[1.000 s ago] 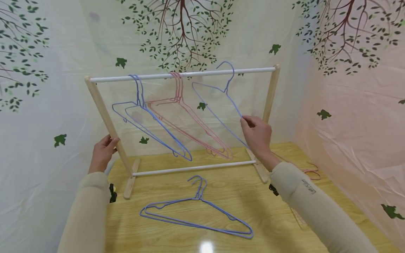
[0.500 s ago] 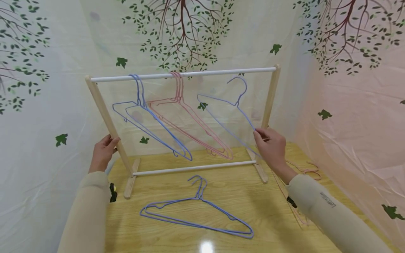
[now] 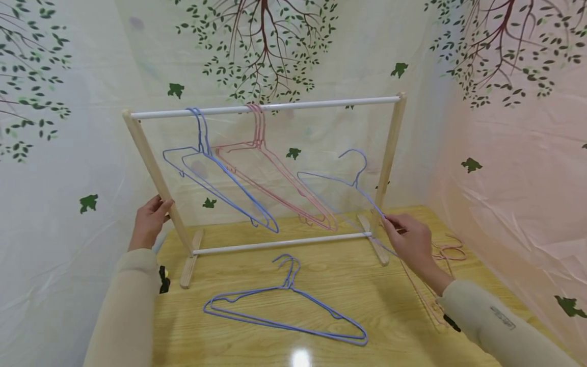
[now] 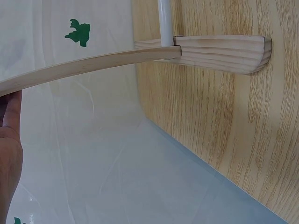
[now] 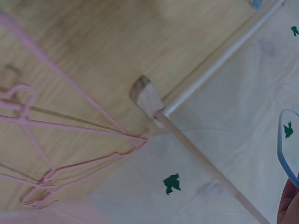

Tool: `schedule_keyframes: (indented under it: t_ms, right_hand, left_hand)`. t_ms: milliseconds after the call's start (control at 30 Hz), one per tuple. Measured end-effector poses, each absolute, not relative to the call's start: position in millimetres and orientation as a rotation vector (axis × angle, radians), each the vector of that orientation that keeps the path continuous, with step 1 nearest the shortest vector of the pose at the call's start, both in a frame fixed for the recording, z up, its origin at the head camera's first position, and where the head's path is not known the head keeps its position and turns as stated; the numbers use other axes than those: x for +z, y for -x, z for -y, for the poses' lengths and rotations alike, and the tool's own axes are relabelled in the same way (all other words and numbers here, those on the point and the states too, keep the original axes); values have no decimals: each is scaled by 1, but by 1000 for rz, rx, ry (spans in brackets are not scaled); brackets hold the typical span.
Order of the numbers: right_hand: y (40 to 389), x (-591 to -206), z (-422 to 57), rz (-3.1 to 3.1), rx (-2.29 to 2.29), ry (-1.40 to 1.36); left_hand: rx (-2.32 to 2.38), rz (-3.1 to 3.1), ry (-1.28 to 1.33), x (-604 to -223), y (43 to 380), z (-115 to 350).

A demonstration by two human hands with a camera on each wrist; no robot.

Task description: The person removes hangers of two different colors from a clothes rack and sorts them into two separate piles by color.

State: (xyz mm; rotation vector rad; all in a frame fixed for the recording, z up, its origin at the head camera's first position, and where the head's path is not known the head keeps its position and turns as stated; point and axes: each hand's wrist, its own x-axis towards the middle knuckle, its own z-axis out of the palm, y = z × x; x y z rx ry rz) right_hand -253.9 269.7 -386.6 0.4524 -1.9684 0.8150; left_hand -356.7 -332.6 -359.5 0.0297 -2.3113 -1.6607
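My left hand (image 3: 148,223) grips the left wooden post (image 3: 154,173) of a clothes rack, thumb in front. My right hand (image 3: 409,242) pinches one shoulder of a blue wire hanger (image 3: 365,165), holding it by the right post, below the white top rail (image 3: 312,106). Its hook points up and is off the rail. The right wrist view shows only a curve of this blue hanger (image 5: 280,149) above the fingers. Two blue hangers (image 3: 200,135) and several pink hangers (image 3: 263,130) hang from the rail.
Two blue hangers (image 3: 287,286) lie overlapped on the wooden table (image 3: 257,351) before the rack. Pink hangers (image 5: 70,127) lie on the table at the right, partly behind my right arm in the head view. A white lower bar (image 3: 284,243) joins the rack's feet.
My right hand has moved down and to the right with the blue hanger, taking its hook from rail height to well below the rail. My left hand stays on the post.
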Motion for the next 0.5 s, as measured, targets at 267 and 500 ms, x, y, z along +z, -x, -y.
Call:
schedule_keyframes:
  t_ms: [267, 500]
  right_hand:
    - [235, -410, -284, 2008, 804, -514]
    - [220, -429, -295, 2055, 799, -550]
  left_hand:
    - [-1670, 2310, -36, -359, 355, 332]
    - [-1672, 2306, -33, -359, 354, 332]
